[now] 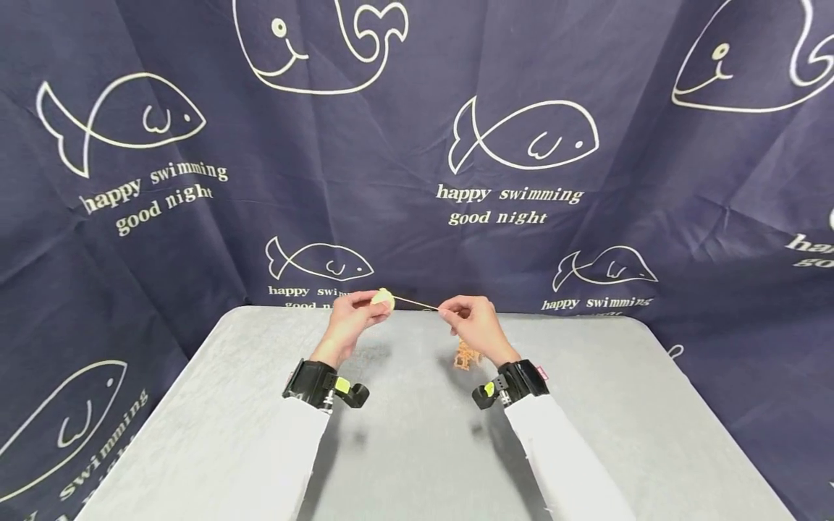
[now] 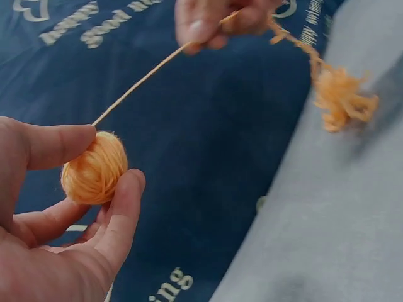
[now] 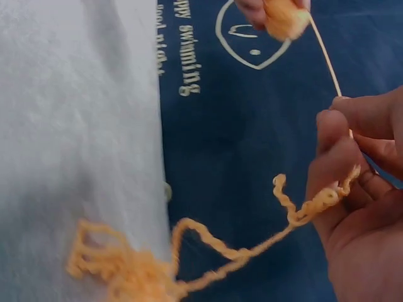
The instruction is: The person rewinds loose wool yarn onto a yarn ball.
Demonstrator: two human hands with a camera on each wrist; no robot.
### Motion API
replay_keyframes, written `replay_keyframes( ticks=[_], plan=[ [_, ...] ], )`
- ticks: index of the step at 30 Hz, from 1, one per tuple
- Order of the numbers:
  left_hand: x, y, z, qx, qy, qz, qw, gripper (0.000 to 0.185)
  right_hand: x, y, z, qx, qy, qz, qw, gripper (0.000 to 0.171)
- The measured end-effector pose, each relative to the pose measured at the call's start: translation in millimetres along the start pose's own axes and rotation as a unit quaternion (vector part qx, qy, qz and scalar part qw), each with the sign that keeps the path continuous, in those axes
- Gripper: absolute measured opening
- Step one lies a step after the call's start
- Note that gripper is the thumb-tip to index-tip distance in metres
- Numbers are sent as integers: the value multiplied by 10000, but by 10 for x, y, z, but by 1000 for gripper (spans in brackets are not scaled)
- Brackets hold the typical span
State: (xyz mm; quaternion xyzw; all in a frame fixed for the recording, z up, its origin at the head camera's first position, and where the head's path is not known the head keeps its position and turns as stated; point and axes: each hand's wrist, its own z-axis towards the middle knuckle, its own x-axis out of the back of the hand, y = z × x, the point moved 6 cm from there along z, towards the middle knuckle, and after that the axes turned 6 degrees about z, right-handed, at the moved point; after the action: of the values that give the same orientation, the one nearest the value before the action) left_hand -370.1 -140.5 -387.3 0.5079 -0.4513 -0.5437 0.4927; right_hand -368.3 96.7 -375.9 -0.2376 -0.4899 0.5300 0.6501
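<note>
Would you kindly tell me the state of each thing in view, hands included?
Yarn ball: wound up, off the table.
Yarn strand: drawn straight between ball and fingers.
Left hand: holds the ball in its fingers.
Right hand: pinches the strand.
Loose yarn: kinked and bunched, trailing from the right hand.
Patterned cloth: hanging, creased.
Wrist bands: worn, one on each wrist.

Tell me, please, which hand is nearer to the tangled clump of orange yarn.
Right. The right hand is close by, with crinkled yarn trailing from it to the clump; the left hand is farther off to the left, holding the yarn ball.
</note>
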Motion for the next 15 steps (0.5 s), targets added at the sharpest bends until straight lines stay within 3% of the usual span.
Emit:
replay_keyframes(
  ticks=[5, 9, 13, 15],
  plan=[
    [204, 161, -94, -2, 11, -647, 9979, 44, 235, -48, -157, 299, -46, -301, 9991, 5],
    [376, 305, -164, -134, 88, -873, 9961, 48, 517, 72, -336, 449, 54, -693, 9966, 4],
    [528, 434, -244, -431, 334, -468, 9974, 46, 780, 351, -535, 93, 57, -1246, 9921, 5],
    [574, 487, -297, -642, 522, 168, 9964, 44, 838, 481, -619, -130, -172, -1573, 9873, 6]
  ],
)
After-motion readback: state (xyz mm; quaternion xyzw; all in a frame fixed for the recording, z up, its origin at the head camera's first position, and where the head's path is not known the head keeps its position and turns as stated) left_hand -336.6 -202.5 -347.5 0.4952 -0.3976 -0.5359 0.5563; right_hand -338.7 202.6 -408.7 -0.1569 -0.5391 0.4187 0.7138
